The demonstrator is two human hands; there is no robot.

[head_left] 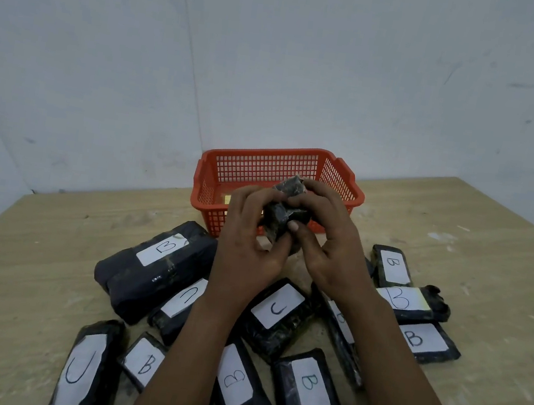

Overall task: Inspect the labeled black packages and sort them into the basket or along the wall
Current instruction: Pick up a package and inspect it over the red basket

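both hands, left hand [250,234] and right hand [325,241], fingers curled gripping crinkled glossy black package [283,213], its label hidden, before red mesh basket [263,167], wood-grain bench [26,271]

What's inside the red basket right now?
Through the red basket mesh, a small yellowish patch shows on its floor; no packages are visible. Both hands, left hand and right hand, gripping a black package, cover its near right part.

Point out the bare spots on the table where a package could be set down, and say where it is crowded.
Bare tabletop lies right of the red basket, and a strip runs between the left wall and the big B package. The middle, under both hands, is crowded with packages.
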